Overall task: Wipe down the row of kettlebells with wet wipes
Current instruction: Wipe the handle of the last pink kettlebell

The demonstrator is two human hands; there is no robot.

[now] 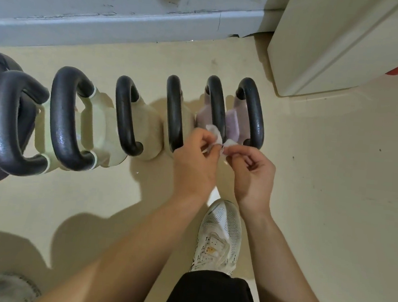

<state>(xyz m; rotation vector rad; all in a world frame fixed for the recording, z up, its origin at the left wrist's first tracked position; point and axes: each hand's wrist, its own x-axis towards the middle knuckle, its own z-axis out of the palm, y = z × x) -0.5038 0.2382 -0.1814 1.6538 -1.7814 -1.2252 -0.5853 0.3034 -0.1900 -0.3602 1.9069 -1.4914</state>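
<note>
Running along the floor by the wall, the kettlebells (60, 124) stood in a row. A sheen on the leftmost handles hinted at wiping done, though that was unsure. The left hand (196, 160) and right hand (255, 172) each pinched the wipe (213, 131) at the fifth handle (217, 104). One bell (254, 117) likely remained beyond it.

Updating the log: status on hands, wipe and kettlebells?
Hands: left hand and right hand both pinch the wet wipe. Wipe sits at near end of the second-from-right kettlebell handle. Nothing blocks the hands.
</note>
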